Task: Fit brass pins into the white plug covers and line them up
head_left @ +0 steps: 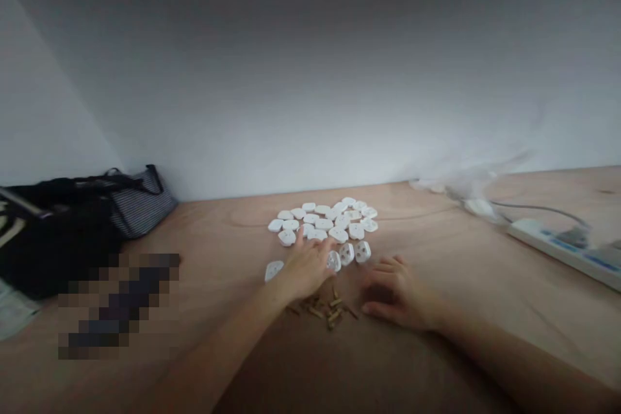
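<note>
Many white plastic pieces with rounded corners and holes, like plug or socket housings [324,224], lie in a loose cluster on the wooden table. My left hand [308,265] reaches over the near edge of that cluster with its fingers spread, the fingertips at the white pieces; whether they touch one I cannot tell. Close to its fingers, a short row of housings [346,254] shows its holes. One more housing [274,270] lies left of the wrist. Small brass pins [334,310] are heaped between my hands. My right hand [395,294] rests to their right, fingers loosely curved, thumb apart, with nothing visible inside.
At the left lie a black bag [63,226] and a striped pouch [140,204], with a pixelated dark object [123,307] before them. To the right are a white power strip [557,246] with a cable and a clear plastic bag [478,197]. A pale wall [301,97] stands behind.
</note>
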Motion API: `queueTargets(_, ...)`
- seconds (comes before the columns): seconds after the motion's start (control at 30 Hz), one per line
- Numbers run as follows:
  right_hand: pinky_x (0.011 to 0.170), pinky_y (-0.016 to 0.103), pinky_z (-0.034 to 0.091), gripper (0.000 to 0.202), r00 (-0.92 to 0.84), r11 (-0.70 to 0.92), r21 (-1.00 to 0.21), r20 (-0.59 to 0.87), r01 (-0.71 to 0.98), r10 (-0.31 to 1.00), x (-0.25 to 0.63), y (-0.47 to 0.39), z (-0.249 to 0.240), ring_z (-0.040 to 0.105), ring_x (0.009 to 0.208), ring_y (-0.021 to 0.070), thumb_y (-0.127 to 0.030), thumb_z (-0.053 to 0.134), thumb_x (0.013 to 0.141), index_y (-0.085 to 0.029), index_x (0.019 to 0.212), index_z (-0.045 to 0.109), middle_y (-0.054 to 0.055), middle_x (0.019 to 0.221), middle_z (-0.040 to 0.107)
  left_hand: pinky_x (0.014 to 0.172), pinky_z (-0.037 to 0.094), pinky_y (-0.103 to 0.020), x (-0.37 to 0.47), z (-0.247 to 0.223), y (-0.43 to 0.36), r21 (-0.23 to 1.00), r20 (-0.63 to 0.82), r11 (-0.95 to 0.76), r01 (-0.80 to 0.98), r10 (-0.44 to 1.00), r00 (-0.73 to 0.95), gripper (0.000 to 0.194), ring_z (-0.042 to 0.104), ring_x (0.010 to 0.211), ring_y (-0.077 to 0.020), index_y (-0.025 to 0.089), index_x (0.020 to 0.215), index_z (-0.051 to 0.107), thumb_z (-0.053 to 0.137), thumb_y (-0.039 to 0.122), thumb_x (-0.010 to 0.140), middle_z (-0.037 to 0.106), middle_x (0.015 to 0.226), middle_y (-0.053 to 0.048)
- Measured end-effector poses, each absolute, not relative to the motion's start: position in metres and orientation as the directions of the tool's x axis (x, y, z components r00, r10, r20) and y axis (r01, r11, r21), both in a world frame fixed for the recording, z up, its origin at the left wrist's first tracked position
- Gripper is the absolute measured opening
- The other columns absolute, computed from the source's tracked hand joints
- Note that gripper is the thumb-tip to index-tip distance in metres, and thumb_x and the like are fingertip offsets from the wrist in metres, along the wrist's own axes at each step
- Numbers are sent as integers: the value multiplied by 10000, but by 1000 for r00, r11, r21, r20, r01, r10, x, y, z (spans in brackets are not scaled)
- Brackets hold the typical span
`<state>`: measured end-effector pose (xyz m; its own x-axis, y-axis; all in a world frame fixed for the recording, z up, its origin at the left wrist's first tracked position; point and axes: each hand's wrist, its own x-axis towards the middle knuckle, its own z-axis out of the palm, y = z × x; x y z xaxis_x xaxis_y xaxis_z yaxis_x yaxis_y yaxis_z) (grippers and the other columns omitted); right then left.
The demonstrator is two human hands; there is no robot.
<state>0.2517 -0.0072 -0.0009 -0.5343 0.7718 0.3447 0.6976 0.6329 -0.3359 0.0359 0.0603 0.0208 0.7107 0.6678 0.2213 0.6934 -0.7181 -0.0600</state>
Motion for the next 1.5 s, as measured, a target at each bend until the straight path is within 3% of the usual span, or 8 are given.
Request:
queueTargets(0.23, 767, 352, 317, 212, -548, 645, -335, 344, 687, 763, 252, -7, -1, 549, 891, 221, -383, 643, 741, -235, 891, 623, 25, 896, 656, 1015, 167, -571, 35, 25, 73, 33, 173, -736, 676, 670, 722, 606, 471, 1166, -318, 172, 1265, 372, 642, 374, 761, 565, 1214, -147)
queueTargets(0.37, 756, 349, 313, 186, -552, 650, -335, 346, 682, 758, 252, -6, -1, 549, 884, 220, -378, 646, 739, -234, 855, 625, 17, 854, 657, 999, 294, -470, 44, 27, 81, 81, 150, -784, 615, 620, 770, 697, 443, 1194, -293, 230, 1316, 357, 678, 408, 724, 495, 1310, -106)
queueTargets(0.63, 758, 354, 311, 178, -560, 662, -341, 356, 668, 748, 253, -7, -1, 553, 868, 216, -366, 647, 734, -231, 850, 634, 19, 862, 659, 948, 375, -410, 50, 31, 72, 157, 263, -806, 571, 591, 762, 448, 484, 1096, -240, 232, 1259, 473, 581, 240, 825, 563, 1152, -77)
queueTargets(0.8, 745, 349, 313, 190, -565, 669, -348, 359, 657, 743, 253, -7, -2, 554, 861, 212, -379, 649, 731, -233, 851, 641, 24, 865, 654, 932, 413, -339, 11, 38, 33, 360, 337, -816, 452, 566, 753, 401, 508, 1073, -199, 232, 1206, 485, 572, 220, 815, 539, 1154, -66)
queueTargets(1.1, 766, 362, 329, 199, -553, 663, -365, 368, 653, 747, 251, -6, -6, 561, 882, 224, -377, 654, 722, -237, 862, 645, 27, 875, 653, 810, 470, -331, -32, 9, -10, 645, 359, -645, 410, 729, 582, 240, 582, 908, -195, 201, 900, 467, 626, 221, 721, 596, 1013, -56)
queueTargets(1.3, 784, 372, 333, 203, -545, 653, -379, 361, 656, 756, 251, -6, -6, 558, 884, 221, -385, 645, 731, -236, 870, 653, 40, 904, 651, 860, 451, -363, -34, 10, -7, 555, 428, -709, 434, 692, 582, 351, 563, 975, -217, 222, 1066, 514, 638, 220, 737, 593, 1047, -59)
queueTargets(1.5, 775, 363, 344, 200, -548, 656, -399, 360, 641, 755, 251, -6, -6, 563, 883, 219, -382, 653, 725, -230, 854, 652, 40, 895, 649, 839, 460, -362, -35, 10, -5, 526, 439, -733, 432, 669, 600, 159, 577, 958, -210, 205, 899, 586, 648, 243, 757, 601, 1054, -69)
